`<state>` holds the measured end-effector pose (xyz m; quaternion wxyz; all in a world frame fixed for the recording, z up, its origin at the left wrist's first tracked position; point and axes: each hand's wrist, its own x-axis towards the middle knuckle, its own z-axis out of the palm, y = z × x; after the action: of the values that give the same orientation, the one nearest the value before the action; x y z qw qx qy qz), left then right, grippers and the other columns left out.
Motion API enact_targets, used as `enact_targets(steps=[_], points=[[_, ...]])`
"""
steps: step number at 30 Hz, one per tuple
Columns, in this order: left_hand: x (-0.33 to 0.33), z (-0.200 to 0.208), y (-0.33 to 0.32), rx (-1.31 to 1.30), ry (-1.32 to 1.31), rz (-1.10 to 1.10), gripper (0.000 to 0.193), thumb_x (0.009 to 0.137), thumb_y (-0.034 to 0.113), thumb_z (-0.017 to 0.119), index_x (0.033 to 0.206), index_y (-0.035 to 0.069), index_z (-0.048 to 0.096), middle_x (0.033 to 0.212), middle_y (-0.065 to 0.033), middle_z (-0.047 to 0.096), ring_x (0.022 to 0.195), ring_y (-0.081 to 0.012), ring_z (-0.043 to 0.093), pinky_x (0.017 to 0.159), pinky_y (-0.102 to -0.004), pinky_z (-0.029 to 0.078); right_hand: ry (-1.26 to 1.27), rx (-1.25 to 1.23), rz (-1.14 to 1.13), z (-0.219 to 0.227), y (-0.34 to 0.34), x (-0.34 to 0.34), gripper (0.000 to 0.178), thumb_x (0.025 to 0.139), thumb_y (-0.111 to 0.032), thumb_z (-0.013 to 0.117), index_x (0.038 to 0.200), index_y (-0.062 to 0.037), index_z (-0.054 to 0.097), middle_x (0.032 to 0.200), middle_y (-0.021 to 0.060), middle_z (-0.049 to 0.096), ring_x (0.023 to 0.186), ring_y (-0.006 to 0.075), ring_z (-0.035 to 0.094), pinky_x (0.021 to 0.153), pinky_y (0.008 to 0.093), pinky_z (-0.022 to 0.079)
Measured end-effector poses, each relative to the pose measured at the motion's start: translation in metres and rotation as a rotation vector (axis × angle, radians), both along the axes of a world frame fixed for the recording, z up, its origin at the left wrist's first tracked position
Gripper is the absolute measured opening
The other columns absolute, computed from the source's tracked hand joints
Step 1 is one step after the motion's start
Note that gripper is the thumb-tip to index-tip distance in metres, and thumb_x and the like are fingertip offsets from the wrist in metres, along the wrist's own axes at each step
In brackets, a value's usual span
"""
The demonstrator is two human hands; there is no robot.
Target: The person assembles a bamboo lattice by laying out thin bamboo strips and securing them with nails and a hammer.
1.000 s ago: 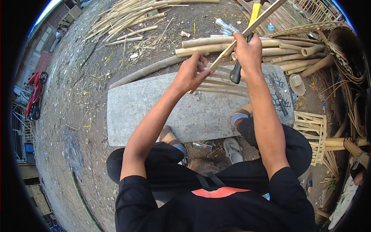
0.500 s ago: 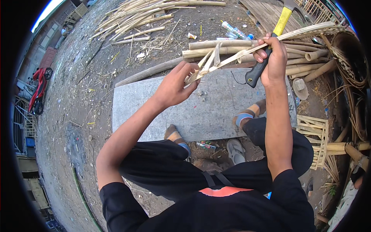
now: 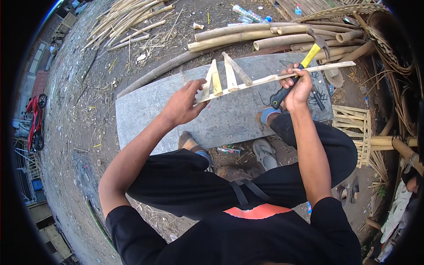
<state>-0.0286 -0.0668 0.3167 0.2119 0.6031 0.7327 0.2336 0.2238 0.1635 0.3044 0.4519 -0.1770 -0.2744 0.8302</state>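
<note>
A long pale bamboo slat (image 3: 260, 81) spans both hands above a grey board (image 3: 150, 115). Several short bamboo pieces (image 3: 230, 76) stick out from its left part at angles. My left hand (image 3: 182, 101) is closed on the slat's left end, beside these pieces. My right hand (image 3: 298, 90) grips a claw hammer (image 3: 312, 54) by its black handle, with the yellow neck and head pointing up and right. The same hand also steadies the slat, which passes across the hammer. On the board's right end lie a dark tool (image 3: 318, 100) and a scatter of nails (image 3: 317, 84).
Thick bamboo poles (image 3: 234, 36) lie just beyond the board, and a heap of thinner ones (image 3: 128, 22) lies far left. Plastic bottles (image 3: 251, 15) litter the ground. A slatted bamboo frame (image 3: 351, 128) leans at right, near coiled bamboo strips (image 3: 391, 48). A red motorcycle (image 3: 36, 119) stands far left.
The slat and hammer have come down and nearer, and the slat has turned so its short pieces show more plainly. Both hands keep their hold. The view has shifted, revealing the nails and dark tool.
</note>
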Motion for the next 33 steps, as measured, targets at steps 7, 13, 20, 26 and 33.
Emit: enact_targets(steps=[7, 13, 20, 26, 33], points=[[-0.003, -0.026, -0.001, -0.15, -0.007, -0.043, 0.058, 0.082, 0.017, 0.071, 0.132, 0.008, 0.043, 0.097, -0.0196, 0.064, 0.096, -0.0395, 0.063, 0.086, -0.0482, 0.05, -0.06, -0.165, 0.074, -0.056, 0.0, 0.003, 0.014, 0.083, -0.011, 0.054, 0.096, -0.0073, 0.051, 0.085, 0.0068, 0.054, 0.057, 0.0105, 0.042, 0.05, 0.0234, 0.035], [-0.017, -0.067, -0.003, -0.237, 0.008, -0.004, 0.056, 0.081, 0.014, 0.066, 0.13, 0.006, 0.043, 0.095, -0.0221, 0.067, 0.096, -0.0427, 0.064, 0.086, -0.0505, 0.052, -0.25, -0.342, 0.181, -0.12, 0.007, -0.018, 0.011, 0.086, -0.011, 0.054, 0.096, -0.007, 0.052, 0.097, 0.0113, 0.058, 0.054, 0.0086, 0.041, 0.05, 0.0234, 0.037], [-0.04, -0.123, -0.007, -0.387, 0.055, -0.047, 0.054, 0.083, 0.011, 0.063, 0.133, 0.006, 0.041, 0.104, -0.0246, 0.065, 0.106, -0.0419, 0.06, 0.091, -0.0513, 0.049, -0.423, -0.461, 0.364, -0.206, 0.01, -0.032, 0.015, 0.093, -0.016, 0.06, 0.096, -0.0079, 0.047, 0.082, 0.0054, 0.052, 0.053, 0.0063, 0.041, 0.045, 0.0214, 0.034], [-0.037, -0.145, -0.001, -0.441, 0.131, 0.008, 0.053, 0.086, 0.013, 0.065, 0.133, 0.006, 0.042, 0.107, -0.0232, 0.065, 0.108, -0.0413, 0.059, 0.091, -0.0499, 0.05, -0.705, -0.45, 0.397, -0.215, -0.01, -0.027, 0.034, 0.097, -0.038, 0.064, 0.087, -0.0144, 0.041, 0.066, -0.004, 0.041, 0.048, 0.0044, 0.036, 0.042, 0.0212, 0.032], [-0.055, -0.16, -0.004, -0.349, 0.144, 0.043, 0.055, 0.086, 0.009, 0.065, 0.135, 0.006, 0.042, 0.116, -0.0203, 0.063, 0.113, -0.0404, 0.058, 0.091, -0.05, 0.051, -0.954, -0.386, 0.593, -0.223, -0.062, 0.027, 0.031, 0.102, -0.04, 0.054, 0.089, -0.0146, 0.041, 0.065, -0.0039, 0.04, 0.048, 0.0054, 0.037, 0.042, 0.023, 0.031]])
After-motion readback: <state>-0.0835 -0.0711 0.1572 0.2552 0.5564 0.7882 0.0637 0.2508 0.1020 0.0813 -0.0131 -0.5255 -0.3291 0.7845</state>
